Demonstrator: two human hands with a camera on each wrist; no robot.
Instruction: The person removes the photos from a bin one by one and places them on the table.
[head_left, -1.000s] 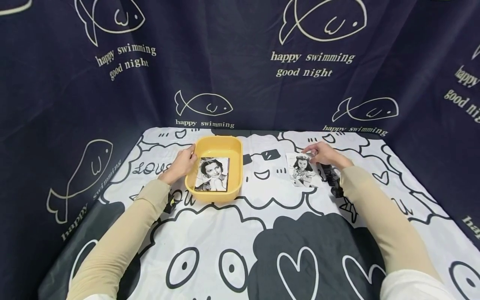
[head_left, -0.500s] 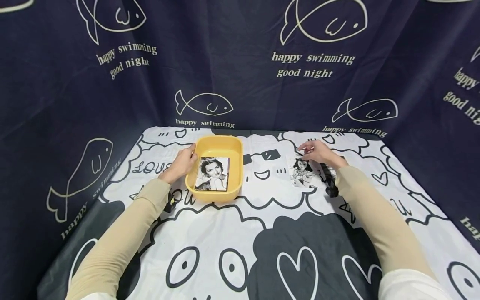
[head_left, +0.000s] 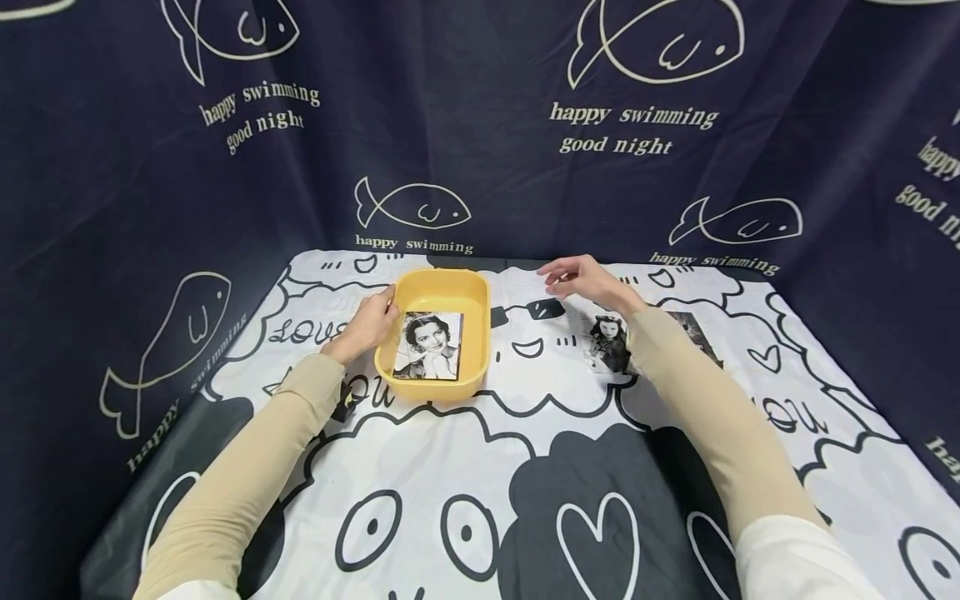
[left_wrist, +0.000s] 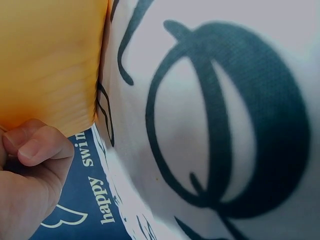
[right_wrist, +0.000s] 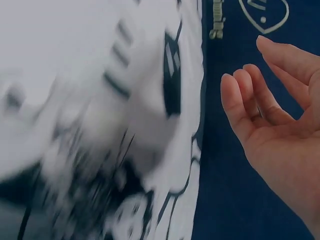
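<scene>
My left hand (head_left: 370,323) grips the left side of a yellow plastic basin (head_left: 476,337). In the left wrist view its curled fingers (left_wrist: 34,150) lie against the yellow wall. Inside the basin is a black-and-white portrait photo (head_left: 427,346), face up. My right hand (head_left: 581,279) is raised over the cloth to the right of the basin, holding nothing, its fingers loosely bent and parted from the thumb. Below its forearm a second black-and-white photo (head_left: 607,343) lies on the table, partly covered by the sleeve; it shows blurred in the right wrist view.
A darker photo (head_left: 696,333) lies beyond the right sleeve, partly hidden by it. A white cloth (head_left: 435,450) with black cartoon drawings covers the table. Dark blue curtains (head_left: 510,167) with fish prints stand along the back and sides.
My right hand has let go of the photo on the right, lifted away and moved left toward the basin. The photo stays on the table. My left hand keeps its grip on the basin.
</scene>
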